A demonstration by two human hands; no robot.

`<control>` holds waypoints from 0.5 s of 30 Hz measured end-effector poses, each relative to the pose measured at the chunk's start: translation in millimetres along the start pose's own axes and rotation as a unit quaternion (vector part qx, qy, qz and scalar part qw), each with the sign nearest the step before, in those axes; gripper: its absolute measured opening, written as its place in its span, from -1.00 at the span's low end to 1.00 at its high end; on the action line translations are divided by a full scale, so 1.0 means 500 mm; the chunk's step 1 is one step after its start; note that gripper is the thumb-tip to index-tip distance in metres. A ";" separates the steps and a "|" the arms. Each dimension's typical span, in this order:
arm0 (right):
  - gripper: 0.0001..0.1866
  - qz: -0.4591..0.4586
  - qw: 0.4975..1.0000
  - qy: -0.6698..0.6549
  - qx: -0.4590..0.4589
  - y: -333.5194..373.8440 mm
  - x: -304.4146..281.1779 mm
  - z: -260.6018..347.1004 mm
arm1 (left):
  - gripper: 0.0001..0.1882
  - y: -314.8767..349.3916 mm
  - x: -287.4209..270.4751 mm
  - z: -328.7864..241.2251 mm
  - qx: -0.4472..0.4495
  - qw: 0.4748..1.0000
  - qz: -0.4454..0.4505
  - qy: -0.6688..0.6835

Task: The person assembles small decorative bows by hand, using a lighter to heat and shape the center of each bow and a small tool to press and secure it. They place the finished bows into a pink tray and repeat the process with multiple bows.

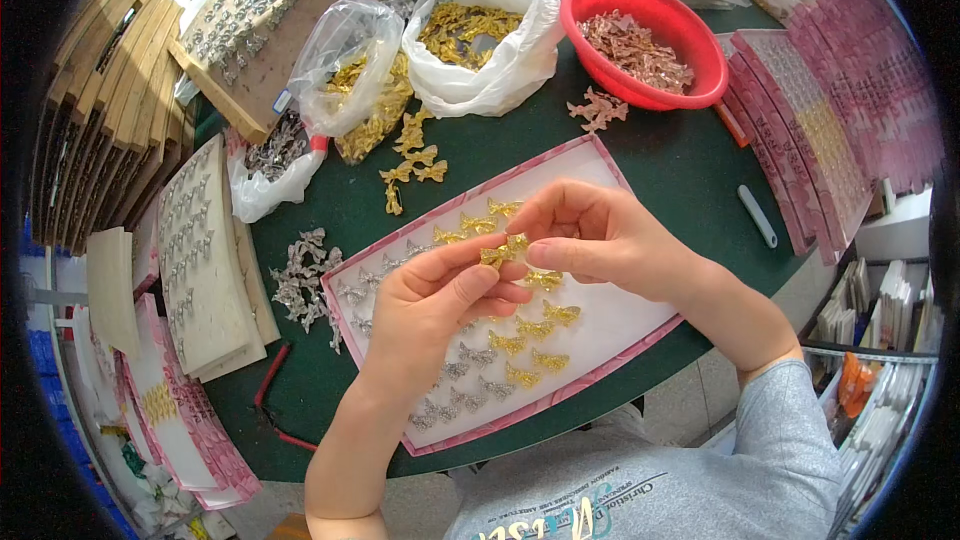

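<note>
The left hand [425, 295] and the right hand [600, 240] meet over the far half of a white board, both pinching between thumb and fingers. Between them is a small gold bow [499, 253], raised above the board; the fingers cover part of it, so I cannot tell whether it is one piece or two joined. Handling it well, I would judge, means holding it by the edges with a light grip, one hand steadying while the other works, since thin shaped metal could bend under a hard squeeze.

Below the hands lies the white board [620, 345] with its pink patterned border, tilted across the table. Silver bows [467, 400] stand in rows on its left part, and gold bows [560, 315] in rows to the right of them. Wrists are best kept high here, so that neither forearm brushes the finished rows; matching the angle and spacing of the neighbours would keep the lines neat.

Farther out on the green table [700, 165], a silver pile [305, 278] sits just left of the board, and loose gold pieces [415, 158] lie beyond its far edge, within easy reach. At the far side are a white bag [540, 55] of gold pieces and a red bowl [708, 65] of pinkish ones; keeping the colours apart would avoid mix-ups.
</note>
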State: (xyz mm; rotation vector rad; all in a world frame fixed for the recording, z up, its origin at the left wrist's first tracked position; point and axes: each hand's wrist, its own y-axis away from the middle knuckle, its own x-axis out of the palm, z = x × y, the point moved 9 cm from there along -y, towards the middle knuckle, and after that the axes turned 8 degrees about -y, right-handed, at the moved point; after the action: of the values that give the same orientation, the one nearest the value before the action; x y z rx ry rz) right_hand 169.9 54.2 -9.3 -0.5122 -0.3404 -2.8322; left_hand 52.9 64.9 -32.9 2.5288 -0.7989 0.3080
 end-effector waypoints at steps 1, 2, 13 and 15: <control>-0.75 -0.005 1.000 -0.001 0.010 0.002 0.001 -0.001 | -0.70 0.000 0.000 0.000 -0.003 1.000 0.002 -0.002; -0.77 -0.009 1.000 -0.004 0.015 0.002 0.002 -0.002 | -0.70 0.000 0.000 0.000 -0.005 1.000 0.004 -0.004; -0.84 -0.006 0.997 0.023 0.073 0.009 0.000 -0.019 | -0.76 0.000 0.001 0.004 0.023 1.000 0.011 -0.019; -0.86 0.003 0.998 0.046 0.042 0.010 0.006 -0.014 | -0.76 -0.001 0.000 0.004 0.042 0.998 0.014 -0.039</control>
State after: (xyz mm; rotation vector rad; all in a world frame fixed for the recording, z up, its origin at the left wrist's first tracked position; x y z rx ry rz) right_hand 166.3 47.0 -13.4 -0.3637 -0.4378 -2.8108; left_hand 53.3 64.6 -34.9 2.6243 -0.8674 0.2596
